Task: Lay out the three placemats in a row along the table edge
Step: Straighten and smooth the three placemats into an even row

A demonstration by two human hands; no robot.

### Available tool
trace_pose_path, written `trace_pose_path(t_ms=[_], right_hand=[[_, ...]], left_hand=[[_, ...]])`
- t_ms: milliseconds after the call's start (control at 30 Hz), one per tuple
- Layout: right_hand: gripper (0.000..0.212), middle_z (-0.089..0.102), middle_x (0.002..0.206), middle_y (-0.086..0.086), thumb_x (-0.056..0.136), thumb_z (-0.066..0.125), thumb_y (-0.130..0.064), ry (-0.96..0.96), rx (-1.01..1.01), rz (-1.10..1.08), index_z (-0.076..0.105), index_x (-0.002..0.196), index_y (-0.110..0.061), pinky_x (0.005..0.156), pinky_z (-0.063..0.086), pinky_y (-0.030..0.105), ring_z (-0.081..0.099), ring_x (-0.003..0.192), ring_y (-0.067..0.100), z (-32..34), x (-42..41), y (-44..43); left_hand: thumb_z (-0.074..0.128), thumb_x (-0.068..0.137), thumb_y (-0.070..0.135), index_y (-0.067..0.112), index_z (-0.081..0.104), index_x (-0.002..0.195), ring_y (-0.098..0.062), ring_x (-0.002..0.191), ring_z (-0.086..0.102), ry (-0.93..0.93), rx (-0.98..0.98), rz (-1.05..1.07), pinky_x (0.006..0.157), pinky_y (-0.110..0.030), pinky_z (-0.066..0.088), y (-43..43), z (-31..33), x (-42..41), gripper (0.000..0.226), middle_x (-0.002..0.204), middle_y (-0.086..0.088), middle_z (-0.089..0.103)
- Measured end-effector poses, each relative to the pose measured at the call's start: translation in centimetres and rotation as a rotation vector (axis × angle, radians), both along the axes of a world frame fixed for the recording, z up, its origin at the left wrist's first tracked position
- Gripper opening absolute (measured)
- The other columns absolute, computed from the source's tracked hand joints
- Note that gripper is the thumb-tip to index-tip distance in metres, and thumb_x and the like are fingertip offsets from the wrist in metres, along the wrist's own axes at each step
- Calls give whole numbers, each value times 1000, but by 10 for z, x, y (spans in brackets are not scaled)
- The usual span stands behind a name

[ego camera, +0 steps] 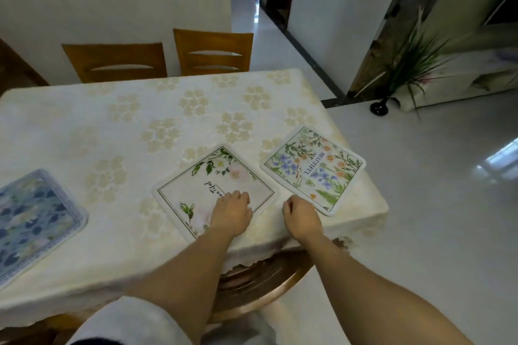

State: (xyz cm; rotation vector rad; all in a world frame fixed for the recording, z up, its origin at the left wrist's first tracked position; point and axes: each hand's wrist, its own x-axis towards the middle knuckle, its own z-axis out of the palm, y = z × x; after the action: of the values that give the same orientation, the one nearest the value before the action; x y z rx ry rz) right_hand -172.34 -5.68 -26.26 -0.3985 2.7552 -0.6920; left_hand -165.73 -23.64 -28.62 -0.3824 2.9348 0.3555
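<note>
Three placemats lie near the table's near edge. A blue floral placemat (33,216) is at the far left, partly cut off by the frame. A white placemat with roses and script (207,182) lies in the middle, turned like a diamond. My left hand (231,211) rests on its near corner, fingers curled down onto it. A placemat with blue and orange flowers (314,168) sits at the table's right corner. My right hand (301,214) is loosely curled on the tablecloth at that mat's near corner, touching or almost touching its edge.
The table (140,126) wears a cream flowered cloth. Two wooden chairs (117,61) stand at its far side, and another chair (252,283) is tucked under the near edge. A potted plant (403,70) stands on the tiled floor to the right.
</note>
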Motion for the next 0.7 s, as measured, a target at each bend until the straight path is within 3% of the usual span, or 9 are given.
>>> trace_pose_path(t_ms=[200,367,567,700], right_hand=[[22,64,90,5,99,44,-31,-88,77,-36,59,95,-16,72,49,33,62,84,25,2,-58,29],[22,61,87,5,98,45,-31,-123,87,-40,59,93,-15,71,46,32,60,82,28,-4,-102,21],[21,67,95,8,99,46,-26,-192,25,178,62,102,-12,72,46,31,63,88,27,-39,-118,-33],[29,67,109,16,98,45,-19,-266,4,241,61,116,-4,84,46,33,62,103,32,-59,-131,-71]], left_hand=[[48,94,41,17,43,133,-30,115,50,-76,-7,-84,95,-42,41,30,-17,-64,46,129,-10,51],[54,92,40,21,40,141,-26,128,45,-51,79,-45,107,-42,35,25,-31,-86,54,142,-5,47],[49,93,51,26,33,145,-32,141,27,-136,0,295,116,-54,13,-21,-50,-63,60,152,-6,34],[52,88,57,29,36,140,-37,140,24,-177,17,685,114,-56,19,-36,-48,-25,62,153,-9,28]])
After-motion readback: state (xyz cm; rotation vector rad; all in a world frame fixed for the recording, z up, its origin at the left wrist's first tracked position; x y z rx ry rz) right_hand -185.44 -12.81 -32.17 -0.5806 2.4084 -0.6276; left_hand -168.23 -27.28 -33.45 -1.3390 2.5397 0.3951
